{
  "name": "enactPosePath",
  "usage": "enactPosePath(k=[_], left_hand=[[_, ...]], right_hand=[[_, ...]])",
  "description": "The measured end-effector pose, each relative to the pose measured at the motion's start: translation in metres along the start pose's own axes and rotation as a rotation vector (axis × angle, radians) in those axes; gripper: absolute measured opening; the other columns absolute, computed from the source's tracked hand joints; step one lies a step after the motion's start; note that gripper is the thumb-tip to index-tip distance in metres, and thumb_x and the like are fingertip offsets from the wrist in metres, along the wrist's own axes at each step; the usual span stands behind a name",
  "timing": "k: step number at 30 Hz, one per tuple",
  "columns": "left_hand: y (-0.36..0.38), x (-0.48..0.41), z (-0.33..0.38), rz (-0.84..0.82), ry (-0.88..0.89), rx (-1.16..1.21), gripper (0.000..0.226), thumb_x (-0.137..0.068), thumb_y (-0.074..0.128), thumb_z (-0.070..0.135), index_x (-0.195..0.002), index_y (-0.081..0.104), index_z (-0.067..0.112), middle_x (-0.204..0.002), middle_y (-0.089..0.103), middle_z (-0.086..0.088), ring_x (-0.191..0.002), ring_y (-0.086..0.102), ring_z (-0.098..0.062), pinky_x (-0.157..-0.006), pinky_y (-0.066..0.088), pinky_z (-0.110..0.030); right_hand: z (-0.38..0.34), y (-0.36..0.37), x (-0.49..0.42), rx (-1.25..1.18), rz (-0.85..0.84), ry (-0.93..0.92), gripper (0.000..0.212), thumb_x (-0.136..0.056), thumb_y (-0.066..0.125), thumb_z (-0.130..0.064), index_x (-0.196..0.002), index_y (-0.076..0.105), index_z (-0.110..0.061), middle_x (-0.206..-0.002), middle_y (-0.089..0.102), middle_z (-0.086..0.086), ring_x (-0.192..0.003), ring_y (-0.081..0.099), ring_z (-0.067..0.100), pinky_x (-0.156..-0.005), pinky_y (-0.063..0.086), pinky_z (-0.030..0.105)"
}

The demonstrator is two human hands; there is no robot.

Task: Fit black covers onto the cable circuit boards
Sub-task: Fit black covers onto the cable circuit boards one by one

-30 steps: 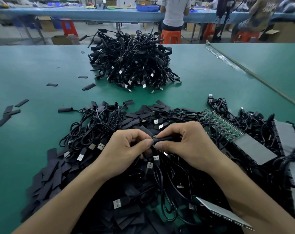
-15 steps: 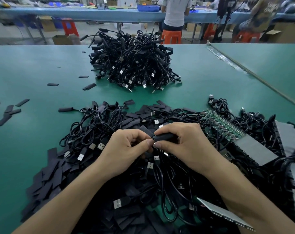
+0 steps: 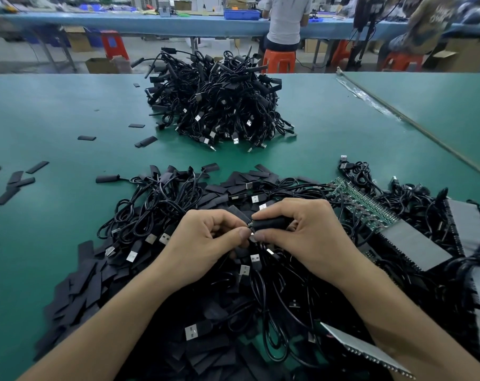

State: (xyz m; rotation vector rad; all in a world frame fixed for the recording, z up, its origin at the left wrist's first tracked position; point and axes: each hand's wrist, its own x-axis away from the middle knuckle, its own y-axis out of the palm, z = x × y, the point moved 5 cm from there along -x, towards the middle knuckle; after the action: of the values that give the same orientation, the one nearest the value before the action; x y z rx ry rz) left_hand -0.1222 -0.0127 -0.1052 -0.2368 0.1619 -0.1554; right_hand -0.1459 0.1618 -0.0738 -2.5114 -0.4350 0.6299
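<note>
Over the table, the right grip pinches a black cover and the left grip pinches the cable end at its mouth. The board seems nearly sheathed. A covered heap lies beyond. The near tangle, loose covers and boards suggest much remains.

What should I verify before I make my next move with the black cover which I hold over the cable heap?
1. Right hand grips the black cover: ok.
2. Left hand pinches the cable end at the cover's mouth: ok.
3. Circuit board fully seated inside the cover: cannot tell, the fingers hide it.
4. Loose covers lie beside the left forearm: ok.
5. Far cable pile stands apart from the near heap, with bare table between them: ok.
</note>
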Motion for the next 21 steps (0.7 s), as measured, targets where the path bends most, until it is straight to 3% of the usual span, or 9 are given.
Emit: enactPosePath(k=[5,8,12,21], left_hand=[[0.0016,0.0004,-0.0012,-0.007,-0.006,0.004,0.016,-0.079,0.074,0.030,-0.084,0.075,0.015,-0.073,0.074,-0.009,-0.063,0.069,-0.022,-0.062,0.057,-0.027],[0.0010,0.0008,-0.0014,-0.014,-0.006,0.016,0.003,-0.085,0.075,0.019,-0.083,0.076,0.016,-0.073,0.074,-0.009,-0.061,0.068,-0.020,-0.061,0.056,-0.026],[-0.0009,0.0013,0.0004,0.018,-0.006,0.039,0.016,-0.089,0.070,0.003,-0.083,0.075,0.017,-0.072,0.074,-0.006,-0.057,0.067,-0.015,-0.057,0.053,-0.020],[-0.0036,0.0024,0.0039,0.045,-0.040,0.097,0.008,-0.089,0.069,0.001,-0.089,0.074,0.008,-0.072,0.074,-0.009,-0.056,0.065,-0.013,-0.056,0.053,-0.019]], right_hand=[[0.0009,0.0029,0.0000,-0.011,-0.084,0.014,0.026,-0.072,0.087,-0.010,-0.095,0.080,-0.022,-0.084,0.073,-0.015,-0.083,0.068,0.001,-0.074,0.048,0.013],[0.0008,0.0031,0.0003,-0.019,-0.064,0.016,0.028,-0.072,0.087,-0.009,-0.095,0.080,-0.022,-0.084,0.074,-0.015,-0.082,0.069,0.000,-0.075,0.049,0.013],[0.0008,-0.0022,0.0013,-0.124,0.012,0.049,0.037,-0.072,0.088,-0.011,-0.103,0.076,-0.026,-0.085,0.075,-0.016,-0.077,0.070,0.000,-0.069,0.048,0.010],[0.0029,-0.0064,-0.0009,-0.175,0.032,0.112,0.025,-0.067,0.090,-0.013,-0.083,0.078,-0.027,-0.076,0.075,-0.006,-0.066,0.069,0.008,-0.063,0.050,0.013]])
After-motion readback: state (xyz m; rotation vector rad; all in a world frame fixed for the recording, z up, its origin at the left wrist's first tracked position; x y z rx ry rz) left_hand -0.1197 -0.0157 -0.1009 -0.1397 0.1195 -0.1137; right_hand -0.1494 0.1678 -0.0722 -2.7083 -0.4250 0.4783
